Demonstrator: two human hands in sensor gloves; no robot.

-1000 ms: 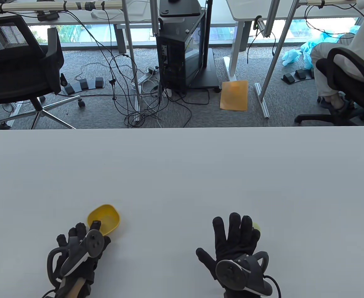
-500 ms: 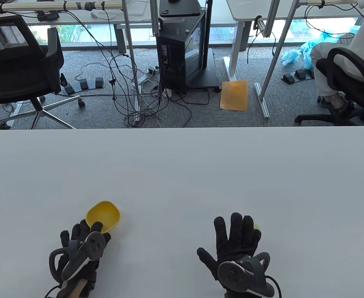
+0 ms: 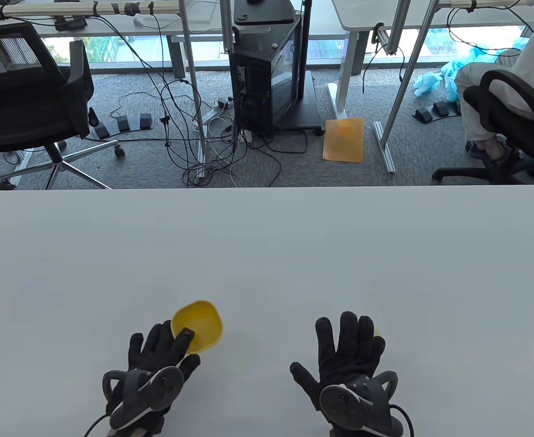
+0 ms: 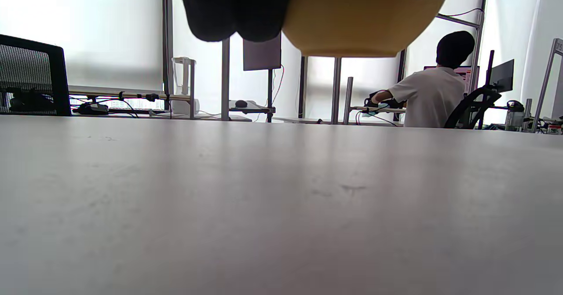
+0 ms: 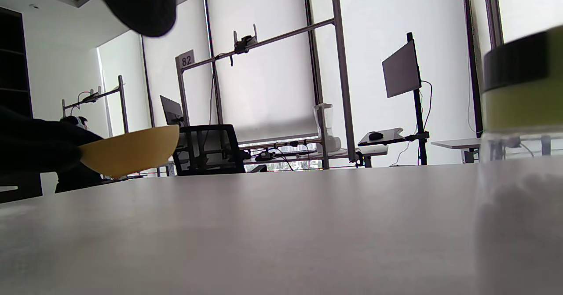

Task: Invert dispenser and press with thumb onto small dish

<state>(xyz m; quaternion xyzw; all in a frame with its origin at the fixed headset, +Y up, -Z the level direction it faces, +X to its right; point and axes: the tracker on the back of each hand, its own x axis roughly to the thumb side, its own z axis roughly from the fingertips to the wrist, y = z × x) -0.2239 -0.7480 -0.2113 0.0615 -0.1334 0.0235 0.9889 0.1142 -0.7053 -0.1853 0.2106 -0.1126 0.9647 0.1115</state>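
Observation:
My left hand (image 3: 169, 346) holds the small yellow dish (image 3: 201, 324) by its near rim, with the thumb (image 3: 187, 335) inside it. In the left wrist view the dish (image 4: 365, 18) hangs clear of the white table (image 4: 281, 207), with my fingers (image 4: 237, 9) beside it. My right hand (image 3: 346, 334) lies flat with fingers spread. The dispenser shows as a yellow-green sliver (image 3: 378, 331) by the little finger. In the right wrist view the dispenser (image 5: 521, 110) stands upright at the right edge, with a black band over a yellow-green part and a clear base. The dish (image 5: 132, 151) is at the left there.
The white table (image 3: 267, 246) stretches far ahead of both hands. Beyond its far edge are the floor with cables, a black office chair (image 3: 25, 91) and a computer tower (image 3: 267, 73). A seated person (image 3: 504, 86) is at the far right.
My left hand has carried the yellow dish to the right, toward the right hand, and turned flatter. The right hand has stayed in place with fingers spread.

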